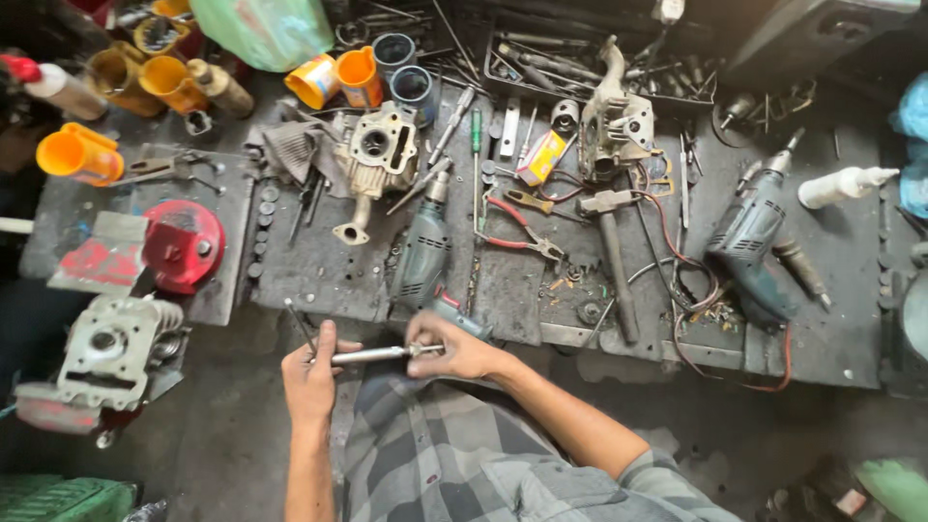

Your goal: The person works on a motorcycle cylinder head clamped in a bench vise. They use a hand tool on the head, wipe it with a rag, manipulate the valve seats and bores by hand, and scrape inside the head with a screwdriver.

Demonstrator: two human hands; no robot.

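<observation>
My left hand [311, 375] and my right hand [449, 350] together hold a slim silver metal rod [382, 354] level, just in front of the workbench edge. The left hand grips its left end, with a thin dark pin [300, 325] sticking up past the fingers. My right hand pinches the rod's right end. Directly beyond my hands lies a teal electric drill [425, 253] on the dark bench [329, 275].
The bench holds a beige engine casting [379, 155], a second casting [615, 121], a hammer [614, 261], red-handled pliers [517, 229], another drill [749, 237], orange cups [77, 153], a red vise [179, 246] and a tool tray [580, 58]. An engine part [111, 353] hangs at the left.
</observation>
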